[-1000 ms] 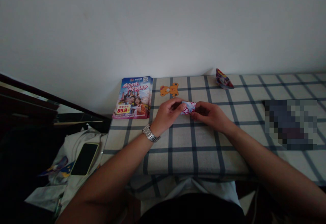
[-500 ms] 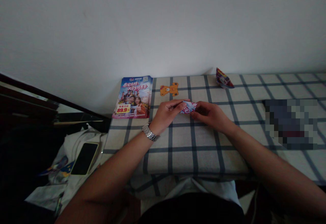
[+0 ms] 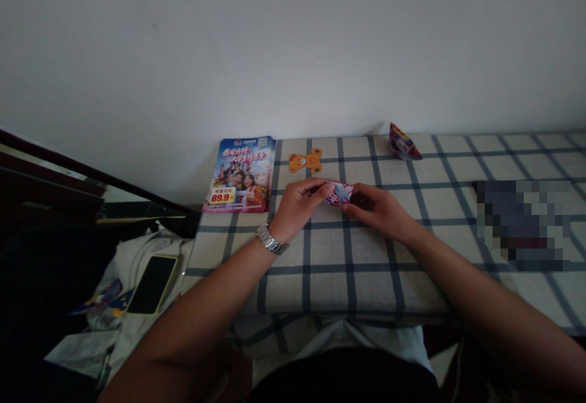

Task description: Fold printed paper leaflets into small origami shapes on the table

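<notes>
Folded paper clamped in left hand and right hand; room before front tablecloth edge.

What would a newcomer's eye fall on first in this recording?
Probably the bright flyer stack at the left end of the checked tablecloth, and the orange bear figure just right of it. Next, the small folded paper held between the left hand and right hand, and the colourful folded shape near the wall, beyond the right hand.
</notes>
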`<action>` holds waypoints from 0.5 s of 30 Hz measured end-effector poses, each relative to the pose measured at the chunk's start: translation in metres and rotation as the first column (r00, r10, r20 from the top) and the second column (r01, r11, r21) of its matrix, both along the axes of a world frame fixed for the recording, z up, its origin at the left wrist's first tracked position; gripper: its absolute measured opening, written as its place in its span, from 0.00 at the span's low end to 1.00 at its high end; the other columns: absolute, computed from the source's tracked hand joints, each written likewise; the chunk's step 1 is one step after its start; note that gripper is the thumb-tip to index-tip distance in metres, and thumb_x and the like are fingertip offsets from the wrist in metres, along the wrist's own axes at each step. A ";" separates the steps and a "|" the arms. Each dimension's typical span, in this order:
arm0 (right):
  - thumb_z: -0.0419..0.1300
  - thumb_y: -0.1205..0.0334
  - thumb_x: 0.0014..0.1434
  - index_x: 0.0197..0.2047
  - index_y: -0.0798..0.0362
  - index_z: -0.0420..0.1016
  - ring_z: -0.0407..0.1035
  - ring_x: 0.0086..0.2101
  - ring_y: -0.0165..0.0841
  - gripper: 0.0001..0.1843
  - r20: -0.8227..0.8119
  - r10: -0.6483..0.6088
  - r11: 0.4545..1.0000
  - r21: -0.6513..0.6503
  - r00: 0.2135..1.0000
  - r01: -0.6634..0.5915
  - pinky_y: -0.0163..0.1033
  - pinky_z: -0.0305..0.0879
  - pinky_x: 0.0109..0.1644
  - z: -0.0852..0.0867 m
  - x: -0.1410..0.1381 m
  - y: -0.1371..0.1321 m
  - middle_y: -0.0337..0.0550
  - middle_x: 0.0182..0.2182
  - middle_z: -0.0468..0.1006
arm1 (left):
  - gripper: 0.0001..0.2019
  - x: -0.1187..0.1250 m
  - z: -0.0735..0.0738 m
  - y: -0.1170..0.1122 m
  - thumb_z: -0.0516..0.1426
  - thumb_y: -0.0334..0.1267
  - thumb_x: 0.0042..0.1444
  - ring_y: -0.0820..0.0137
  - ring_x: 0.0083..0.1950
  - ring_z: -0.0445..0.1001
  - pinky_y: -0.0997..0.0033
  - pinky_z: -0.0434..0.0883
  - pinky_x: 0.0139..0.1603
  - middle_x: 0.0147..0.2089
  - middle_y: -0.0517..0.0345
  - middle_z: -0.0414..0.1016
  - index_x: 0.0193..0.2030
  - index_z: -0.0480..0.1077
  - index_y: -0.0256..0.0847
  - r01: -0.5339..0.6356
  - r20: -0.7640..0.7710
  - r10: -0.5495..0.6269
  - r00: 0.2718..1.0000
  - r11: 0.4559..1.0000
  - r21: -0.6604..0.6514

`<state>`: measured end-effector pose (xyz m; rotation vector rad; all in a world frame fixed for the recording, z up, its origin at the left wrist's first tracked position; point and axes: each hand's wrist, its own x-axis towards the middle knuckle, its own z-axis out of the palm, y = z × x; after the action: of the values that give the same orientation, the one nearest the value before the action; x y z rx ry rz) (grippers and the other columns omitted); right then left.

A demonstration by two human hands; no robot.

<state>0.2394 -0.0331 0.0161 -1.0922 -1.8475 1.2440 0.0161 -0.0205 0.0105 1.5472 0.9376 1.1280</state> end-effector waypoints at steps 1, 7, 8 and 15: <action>0.66 0.50 0.64 0.45 0.49 0.78 0.75 0.37 0.38 0.12 0.009 -0.004 1.000 0.006 1.000 0.004 0.42 0.72 0.41 0.000 0.000 0.000 0.42 0.38 0.82 | 0.15 0.000 0.000 0.000 0.62 0.51 0.66 0.66 0.47 0.82 0.65 0.78 0.51 0.47 0.53 0.86 0.49 0.83 0.44 -0.002 0.000 0.002 1.000 1.000 0.002; 0.63 0.49 0.67 0.42 0.50 0.77 0.73 0.32 0.36 0.12 0.084 -0.005 0.999 0.045 0.996 0.002 0.40 0.68 0.36 -0.006 0.003 0.002 0.41 0.32 0.80 | 0.14 0.002 0.004 -0.003 0.63 0.49 0.66 0.67 0.45 0.81 0.68 0.77 0.49 0.43 0.54 0.85 0.46 0.83 0.42 -0.001 0.003 0.001 1.000 1.000 0.006; 0.63 0.49 0.67 0.42 0.50 0.77 0.72 0.32 0.36 0.12 0.096 -0.003 0.999 0.046 0.995 -0.001 0.39 0.68 0.35 -0.008 0.004 0.003 0.41 0.32 0.80 | 0.14 0.002 0.004 -0.003 0.63 0.49 0.66 0.67 0.44 0.81 0.68 0.77 0.48 0.42 0.54 0.85 0.45 0.83 0.42 -0.002 0.000 0.002 1.000 1.000 0.005; 0.63 0.54 0.67 0.41 0.51 0.78 0.72 0.33 0.34 0.09 0.106 -0.003 0.991 0.134 0.994 -0.012 0.38 0.66 0.37 -0.005 0.004 0.003 0.40 0.33 0.80 | 0.12 -0.002 0.004 -0.001 0.64 0.47 0.65 0.69 0.42 0.79 0.71 0.75 0.45 0.42 0.54 0.83 0.45 0.80 0.40 0.012 -0.071 -0.004 0.997 0.994 0.110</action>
<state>0.2431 -0.0301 0.0114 -1.0990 -1.9835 1.0651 0.0146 -0.0219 0.0140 1.6886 0.9279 1.1420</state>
